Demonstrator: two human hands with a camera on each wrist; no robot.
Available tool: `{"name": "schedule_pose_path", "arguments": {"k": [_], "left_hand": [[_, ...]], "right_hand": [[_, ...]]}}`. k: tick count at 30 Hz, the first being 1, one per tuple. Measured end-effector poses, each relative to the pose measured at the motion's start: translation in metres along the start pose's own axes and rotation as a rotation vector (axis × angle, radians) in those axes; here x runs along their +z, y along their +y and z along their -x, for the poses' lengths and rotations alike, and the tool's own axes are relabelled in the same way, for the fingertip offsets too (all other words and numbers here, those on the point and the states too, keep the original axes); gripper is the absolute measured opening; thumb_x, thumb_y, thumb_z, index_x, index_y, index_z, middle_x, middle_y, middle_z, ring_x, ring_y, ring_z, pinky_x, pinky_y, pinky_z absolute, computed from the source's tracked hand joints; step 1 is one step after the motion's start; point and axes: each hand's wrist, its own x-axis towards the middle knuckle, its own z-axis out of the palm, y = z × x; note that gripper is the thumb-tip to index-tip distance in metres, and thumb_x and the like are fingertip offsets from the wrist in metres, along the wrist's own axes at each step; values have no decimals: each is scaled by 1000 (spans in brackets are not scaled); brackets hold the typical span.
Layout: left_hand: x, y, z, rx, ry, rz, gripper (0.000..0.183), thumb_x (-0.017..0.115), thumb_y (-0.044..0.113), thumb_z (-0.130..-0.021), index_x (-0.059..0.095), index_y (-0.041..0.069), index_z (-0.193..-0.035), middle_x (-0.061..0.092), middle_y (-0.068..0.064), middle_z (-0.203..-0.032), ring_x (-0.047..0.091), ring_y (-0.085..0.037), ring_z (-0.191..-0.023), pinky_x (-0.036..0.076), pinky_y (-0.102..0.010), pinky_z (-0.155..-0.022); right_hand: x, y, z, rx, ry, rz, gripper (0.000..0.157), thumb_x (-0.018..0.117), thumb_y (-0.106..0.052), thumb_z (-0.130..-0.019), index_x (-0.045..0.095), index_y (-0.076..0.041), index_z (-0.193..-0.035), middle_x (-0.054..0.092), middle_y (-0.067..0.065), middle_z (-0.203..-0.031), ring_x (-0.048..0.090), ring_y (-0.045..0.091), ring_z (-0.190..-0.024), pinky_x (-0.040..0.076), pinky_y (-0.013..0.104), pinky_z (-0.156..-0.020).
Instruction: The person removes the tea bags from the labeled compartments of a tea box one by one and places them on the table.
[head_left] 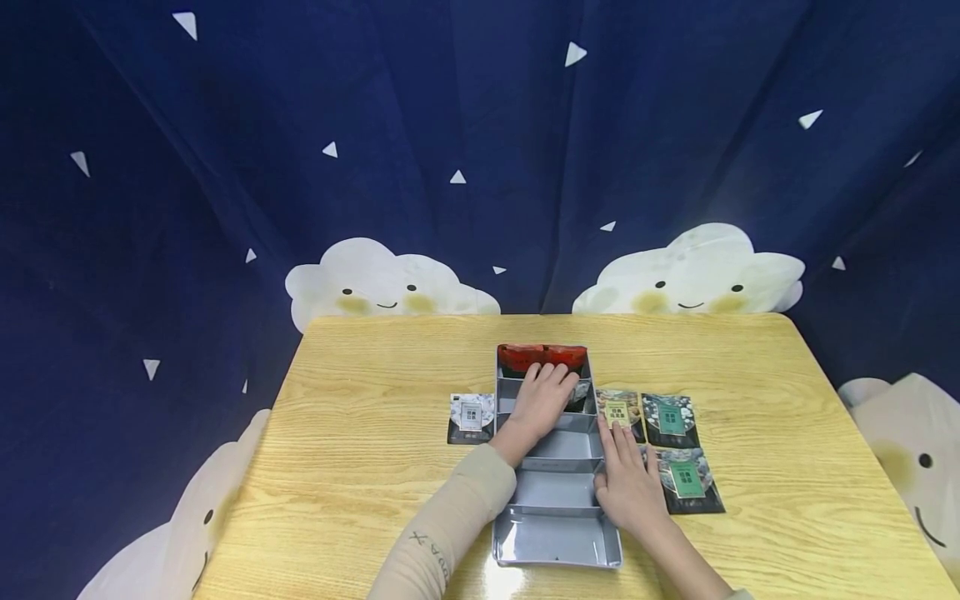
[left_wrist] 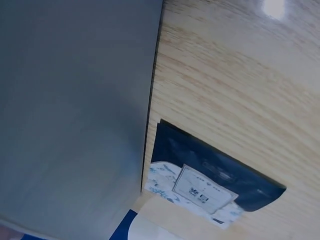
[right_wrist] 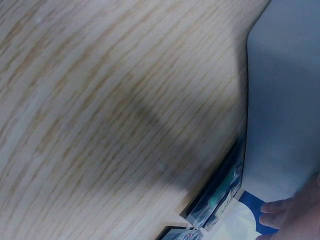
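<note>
A long grey box [head_left: 557, 536] with several compartments stands on the table. My left hand [head_left: 542, 402] reaches into its second compartment from the back, fingers bent down near the divider. A dark, silvery packet [head_left: 578, 395] shows beside these fingers; my hand hides the rest, so I cannot tell whether it is gripped. My right hand [head_left: 630, 483] lies beside the box's right wall, fingers extended onto a yellow-labelled packet [head_left: 618, 410]. The thumb is close to the box's rim. Red packets [head_left: 542, 357] fill the rearmost compartment.
Left of the box lies a white-labelled packet [head_left: 471, 418], also seen in the left wrist view. Two green-labelled packets, one farther back [head_left: 671, 419] and one nearer [head_left: 686, 480], lie to the right. A dark blue curtain [head_left: 525, 125] hangs behind the wooden table [head_left: 360, 417].
</note>
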Motion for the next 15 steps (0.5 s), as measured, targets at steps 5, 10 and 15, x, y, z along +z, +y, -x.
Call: {"name": "schedule_pose_path", "arguments": {"k": [5, 10, 15], "left_hand": [[-5, -2, 0, -3, 62, -6, 20, 52, 29, -92, 53, 28, -112, 51, 8, -109, 47, -12, -102, 33, -33, -98], [-14, -5, 0, -21, 149, -17, 17, 52, 25, -92, 53, 27, -109, 51, 6, -105, 47, -13, -97, 35, -33, -95], [-23, -9, 1, -40, 188, -19, 16, 53, 22, -91, 53, 25, -107, 50, 4, -104, 47, -14, -96, 35, -34, -94]], "right_hand": [[0, 0, -1, 3, -7, -1, 77, 50, -14, -82, 11, -12, -148, 25, 24, -145, 19, 40, -134, 7, 61, -104], [0, 0, 0, 4, -10, -3, 76, 49, -14, -82, 11, -12, -148, 25, 23, -145, 19, 40, -134, 7, 60, -104], [0, 0, 0, 7, -6, -2, 77, 49, -14, -81, 11, -12, -148, 25, 23, -145, 19, 40, -134, 8, 60, -105]]}}
